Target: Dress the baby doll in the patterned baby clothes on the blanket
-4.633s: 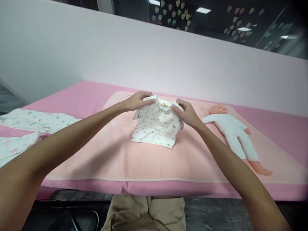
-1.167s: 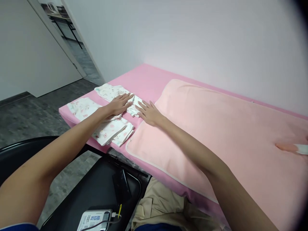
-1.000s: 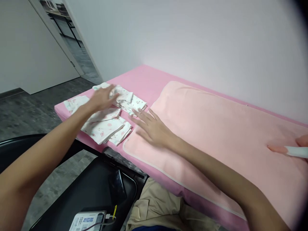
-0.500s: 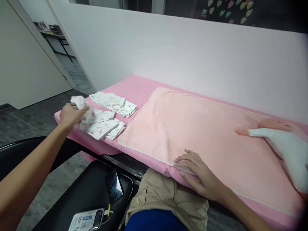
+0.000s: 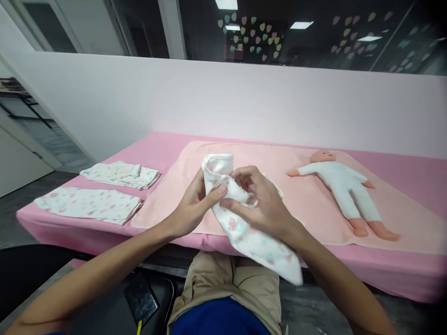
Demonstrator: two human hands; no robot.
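Wht wall [image 5: 244, 102] below dk window [image 5: 200, 44], gry flr [image 5: 9, 221]

On the pink cloth-covered table [image 5: 412, 179], a rectangular peach blanket [image 5: 303, 209] lies right of two folded white printed garments [image 5: 87, 204] [image 5: 108, 173] (one behind the other), a white-bodied soft doll [image 5: 344, 188] on its right part. Left of the doll hangs a patterned white cloth garment [image 5: 256, 244].

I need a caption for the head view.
Left hand and right hand hold a garment; a doll lies on a cloth.
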